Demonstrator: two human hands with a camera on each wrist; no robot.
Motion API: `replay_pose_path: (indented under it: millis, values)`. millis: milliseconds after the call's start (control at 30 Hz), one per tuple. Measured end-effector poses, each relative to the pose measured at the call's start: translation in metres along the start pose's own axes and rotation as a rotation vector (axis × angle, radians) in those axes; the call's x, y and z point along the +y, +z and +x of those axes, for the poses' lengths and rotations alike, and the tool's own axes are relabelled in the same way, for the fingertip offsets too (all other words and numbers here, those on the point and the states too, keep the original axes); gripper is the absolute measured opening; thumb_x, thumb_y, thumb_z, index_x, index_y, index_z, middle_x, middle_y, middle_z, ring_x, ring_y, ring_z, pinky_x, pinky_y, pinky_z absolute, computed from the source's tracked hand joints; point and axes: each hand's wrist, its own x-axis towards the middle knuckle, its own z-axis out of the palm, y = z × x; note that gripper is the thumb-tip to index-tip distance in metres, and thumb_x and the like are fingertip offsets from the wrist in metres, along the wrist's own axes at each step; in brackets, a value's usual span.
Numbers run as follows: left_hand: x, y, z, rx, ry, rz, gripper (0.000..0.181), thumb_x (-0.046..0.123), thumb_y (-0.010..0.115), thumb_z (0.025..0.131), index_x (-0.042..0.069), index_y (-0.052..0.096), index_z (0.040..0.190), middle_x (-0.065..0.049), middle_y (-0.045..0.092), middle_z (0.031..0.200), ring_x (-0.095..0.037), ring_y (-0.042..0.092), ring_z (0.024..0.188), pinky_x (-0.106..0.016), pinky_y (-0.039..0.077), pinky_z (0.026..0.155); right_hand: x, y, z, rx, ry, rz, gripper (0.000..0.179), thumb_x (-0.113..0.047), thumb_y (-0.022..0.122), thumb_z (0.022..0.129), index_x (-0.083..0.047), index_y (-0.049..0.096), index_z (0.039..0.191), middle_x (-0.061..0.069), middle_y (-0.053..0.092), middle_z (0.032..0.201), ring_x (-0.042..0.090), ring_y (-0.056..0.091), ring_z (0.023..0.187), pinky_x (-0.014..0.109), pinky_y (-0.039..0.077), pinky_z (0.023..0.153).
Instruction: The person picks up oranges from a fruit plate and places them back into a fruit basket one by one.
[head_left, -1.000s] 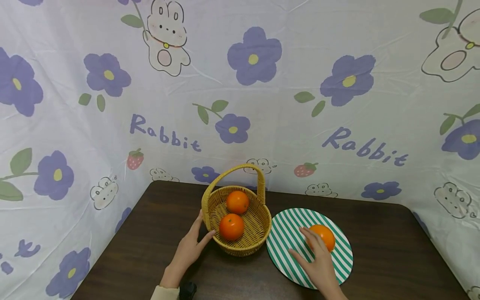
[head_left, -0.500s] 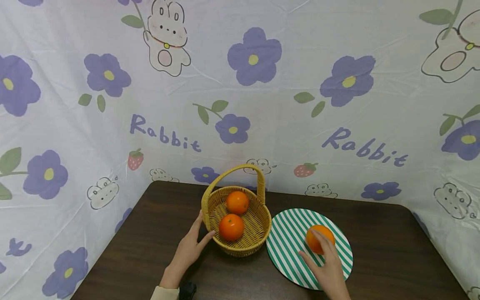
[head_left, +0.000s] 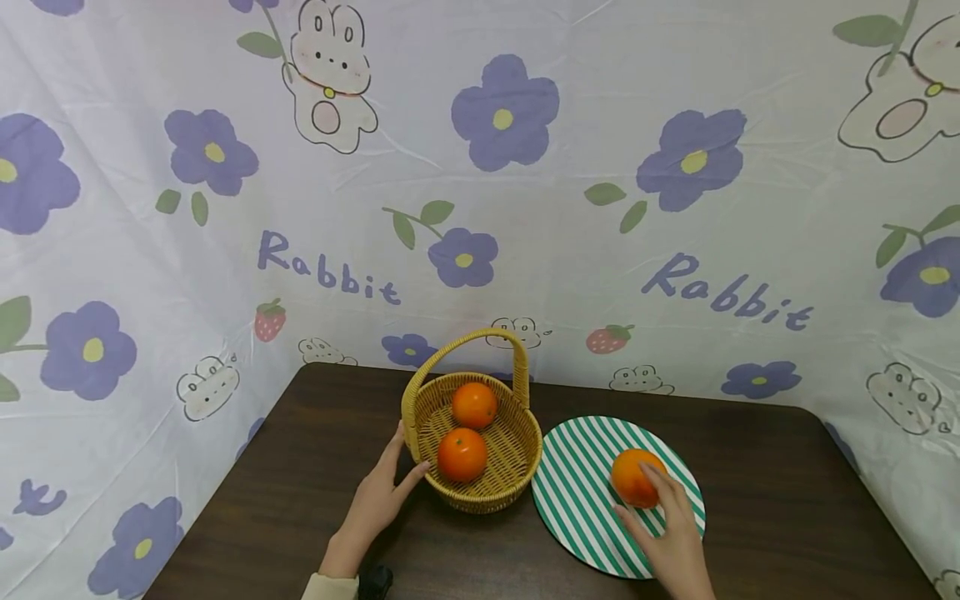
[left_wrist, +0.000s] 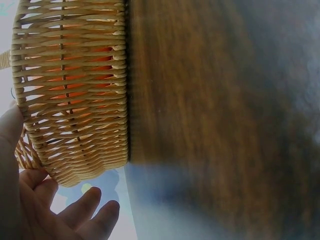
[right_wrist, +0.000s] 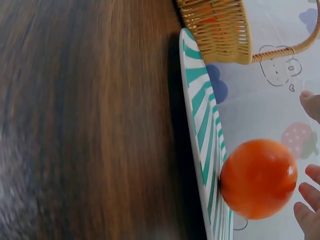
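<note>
A yellow wicker basket [head_left: 480, 500] with a tall arched handle stands on the table, two oranges [head_left: 462, 455] inside it. At its left side, my left hand [head_left: 375, 500] rests with spread fingers, thumb tip at the near rim and fingertips by the handle's base. The left wrist view shows thumb [left_wrist: 11, 122] at the rim and outer fingers extended past the wicker. Another orange [right_wrist: 259, 179] sits on a round green-and-white striped plate [head_left: 577, 500]. My right hand [head_left: 671, 533] reaches around that orange from the near right, thumb and fingers apart, with a gap showing in the right wrist view.
The dark wooden table [head_left: 787, 500] extends to both sides of the basket and plate. Behind it hangs a white cloth [head_left: 570, 250] printed with purple flowers and rabbits. The plate's edge lies close beside the basket. Something small and black [head_left: 375, 581] is at my left wrist.
My right hand has shifted right and slightly down, from over the orange's left side to its near right side. The left hand, basket and fruit stay put.
</note>
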Motion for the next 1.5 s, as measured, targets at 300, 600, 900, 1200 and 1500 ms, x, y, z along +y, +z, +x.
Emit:
replay_pose_path:
  millis: [300, 600, 900, 1200, 1500]
  values:
    - [0.000, 0.001, -0.001, -0.005, -0.018, -0.007, 0.080, 0.066, 0.046, 0.085, 0.043, 0.001, 0.146, -0.001, 0.021, 0.153, -0.039, 0.042, 0.126, -0.060, 0.036, 0.095, 0.006, -0.002, -0.001, -0.004, 0.000, -0.008, 0.070, -0.009, 0.082, 0.068, -0.003, 0.050, 0.130, 0.022, 0.042, 0.131, 0.041, 0.044, 0.117, 0.061, 0.040, 0.087]
    - [0.001, -0.001, 0.000, -0.001, -0.001, -0.005, 0.079, 0.065, 0.046, 0.085, 0.042, 0.002, 0.147, -0.001, 0.022, 0.153, -0.037, 0.041, 0.128, -0.059, 0.036, 0.096, 0.012, -0.007, 0.000, 0.003, 0.018, -0.010, 0.074, -0.009, 0.083, 0.068, -0.004, 0.048, 0.132, 0.023, 0.042, 0.131, 0.041, 0.043, 0.116, 0.062, 0.039, 0.087]
    - [0.001, -0.001, 0.000, 0.007, 0.003, 0.001, 0.078, 0.063, 0.046, 0.086, 0.040, 0.003, 0.148, -0.001, 0.022, 0.153, -0.035, 0.039, 0.130, -0.059, 0.035, 0.098, 0.019, -0.010, 0.001, -0.004, 0.056, -0.026, 0.075, -0.013, 0.083, 0.068, -0.001, 0.046, 0.132, 0.024, 0.041, 0.130, 0.043, 0.041, 0.118, 0.064, 0.036, 0.089]
    - [0.000, 0.000, -0.001, 0.009, 0.000, 0.000, 0.078, 0.063, 0.046, 0.086, 0.040, 0.003, 0.148, -0.001, 0.021, 0.153, -0.035, 0.038, 0.130, -0.059, 0.035, 0.097, 0.024, -0.010, 0.002, -0.024, 0.099, -0.035, 0.076, -0.017, 0.081, 0.072, -0.003, 0.043, 0.136, 0.026, 0.038, 0.133, 0.045, 0.040, 0.118, 0.065, 0.036, 0.088]
    - [-0.001, 0.001, 0.000, 0.021, 0.011, 0.005, 0.077, 0.062, 0.046, 0.087, 0.039, 0.004, 0.148, 0.001, 0.021, 0.153, -0.034, 0.039, 0.130, -0.058, 0.036, 0.097, 0.029, -0.006, 0.009, -0.058, 0.115, -0.039, 0.080, -0.023, 0.079, 0.074, -0.005, 0.038, 0.140, 0.027, 0.036, 0.133, 0.047, 0.039, 0.118, 0.066, 0.035, 0.088]
